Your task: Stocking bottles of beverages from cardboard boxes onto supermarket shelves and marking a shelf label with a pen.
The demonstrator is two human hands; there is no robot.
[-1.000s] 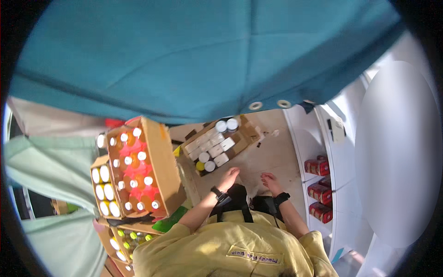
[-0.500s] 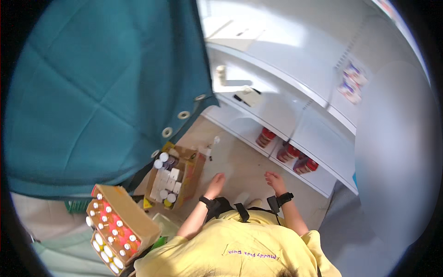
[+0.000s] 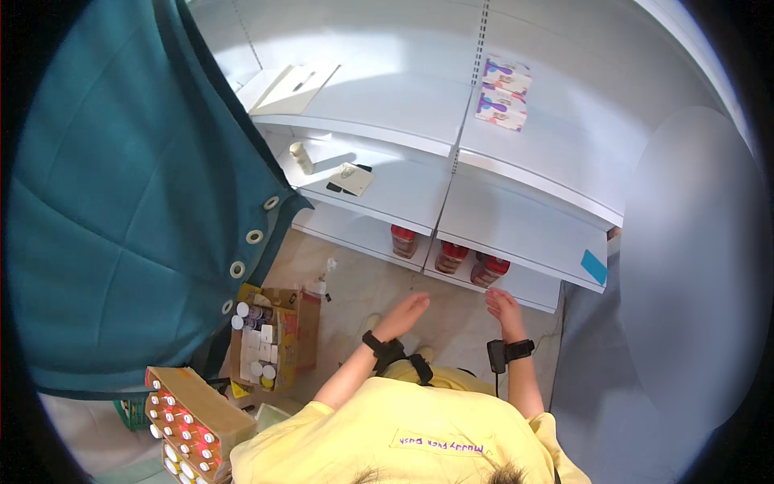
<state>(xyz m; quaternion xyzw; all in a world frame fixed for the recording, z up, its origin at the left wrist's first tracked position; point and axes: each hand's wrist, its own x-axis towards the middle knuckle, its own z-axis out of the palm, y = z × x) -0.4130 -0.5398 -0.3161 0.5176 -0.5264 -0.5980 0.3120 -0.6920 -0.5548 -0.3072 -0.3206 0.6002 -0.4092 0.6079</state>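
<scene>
Packs [image 3: 451, 258], three, red: on bottom shelf [image 3: 528, 290], beyond right hand [image 3: 508, 315] and left hand [image 3: 401, 316], right fingertips nearest. Left hand: fingers extended together, slightly bent, grasping nothing. Right hand: fingers part spread, loosely curled, also bare. Carton [image 3: 305, 323] of jars [image 3: 256, 369]: left of left hand. Bottle box [image 3: 234, 423]: farther left, behind left hand. Blue card [image 3: 594, 267]: right of right hand, on middle shelf [image 3: 516, 230]. Tissues [image 3: 501, 113]: well beyond right hand, higher. Curtain [image 3: 137, 202]: far left of left hand.
</scene>
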